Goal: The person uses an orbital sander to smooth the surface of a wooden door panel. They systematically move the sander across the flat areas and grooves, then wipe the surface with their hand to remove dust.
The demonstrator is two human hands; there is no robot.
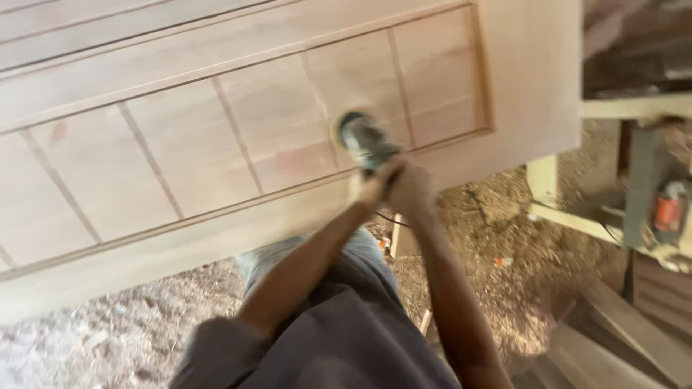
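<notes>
A woodworking shop. A large unfinished panelled wooden door (pixel 238 137) lies flat, its pale bare wood showing grooved panels. The ground (pixel 519 266) beneath is thickly covered in sawdust and wood shavings. Loose planks (pixel 613 338) are stacked at the lower right. A bench (pixel 627 108) on the right holds an orange power tool (pixel 669 212). A handheld sander (pixel 364 138) rests on the door.

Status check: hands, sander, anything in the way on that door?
Left hand and right hand both clamped on the sander. Sander head on the wooden door, panel area. Nothing blocking on the panel.
</notes>
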